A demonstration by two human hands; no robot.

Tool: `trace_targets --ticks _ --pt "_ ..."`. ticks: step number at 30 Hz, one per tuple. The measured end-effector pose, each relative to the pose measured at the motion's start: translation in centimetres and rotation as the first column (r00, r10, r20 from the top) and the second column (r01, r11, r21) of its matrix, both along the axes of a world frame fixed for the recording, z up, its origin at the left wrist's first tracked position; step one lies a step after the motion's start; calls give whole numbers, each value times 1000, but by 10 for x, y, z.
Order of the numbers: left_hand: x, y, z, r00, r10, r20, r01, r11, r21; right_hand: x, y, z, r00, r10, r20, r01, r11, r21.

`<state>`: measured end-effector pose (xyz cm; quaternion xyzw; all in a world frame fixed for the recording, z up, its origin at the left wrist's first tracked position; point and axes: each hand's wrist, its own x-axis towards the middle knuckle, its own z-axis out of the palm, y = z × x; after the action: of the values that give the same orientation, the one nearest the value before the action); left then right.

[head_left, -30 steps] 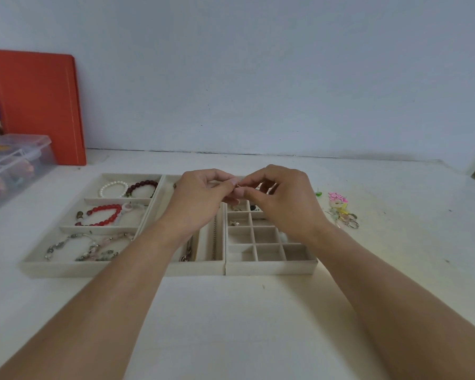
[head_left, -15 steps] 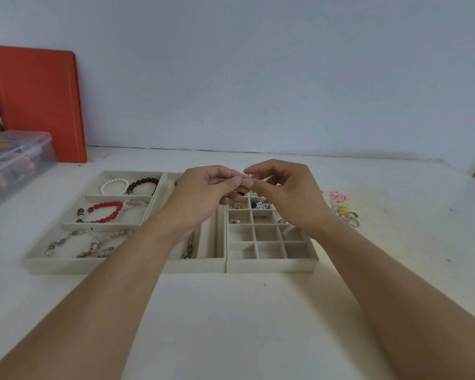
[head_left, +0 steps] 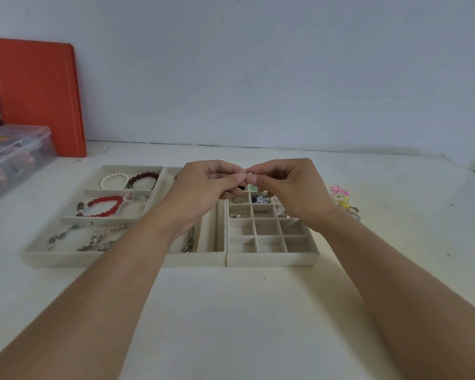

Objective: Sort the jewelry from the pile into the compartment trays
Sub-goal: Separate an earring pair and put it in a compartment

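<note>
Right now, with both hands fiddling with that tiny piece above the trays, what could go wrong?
1. The tiny pale piece, pinched between the left hand and right hand, could slip into a wrong cell of the beige grid tray.
2. The right forearm passes close to the small pink and yellow jewelry pile; a sideways move might scatter it.

No text, label, brand, number or sign can be read anywhere, neither on the orange folder [head_left: 39, 97] nor on the clear plastic box [head_left: 14, 154] at the left.
</note>
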<state>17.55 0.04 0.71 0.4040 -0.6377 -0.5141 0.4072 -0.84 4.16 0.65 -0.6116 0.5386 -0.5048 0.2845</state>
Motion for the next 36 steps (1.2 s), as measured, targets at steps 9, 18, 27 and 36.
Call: trace_targets --ticks 9,18,27,36 --pt "-2 1 -2 998 17 65 -15 999 -35 2 -1 1 999 -5 -32 5 1000 0" --pt "-1 0 -3 993 49 103 -39 995 -96 3 1 0 998 15 55 -16 999 29" --pt "-2 -1 -4 989 91 116 -71 984 -165 7 1 -1 948 27 318 -84 982 168" --pt "-2 -1 -4 979 111 170 -77 978 -194 9 2 0 932 40 359 -103 982 159"
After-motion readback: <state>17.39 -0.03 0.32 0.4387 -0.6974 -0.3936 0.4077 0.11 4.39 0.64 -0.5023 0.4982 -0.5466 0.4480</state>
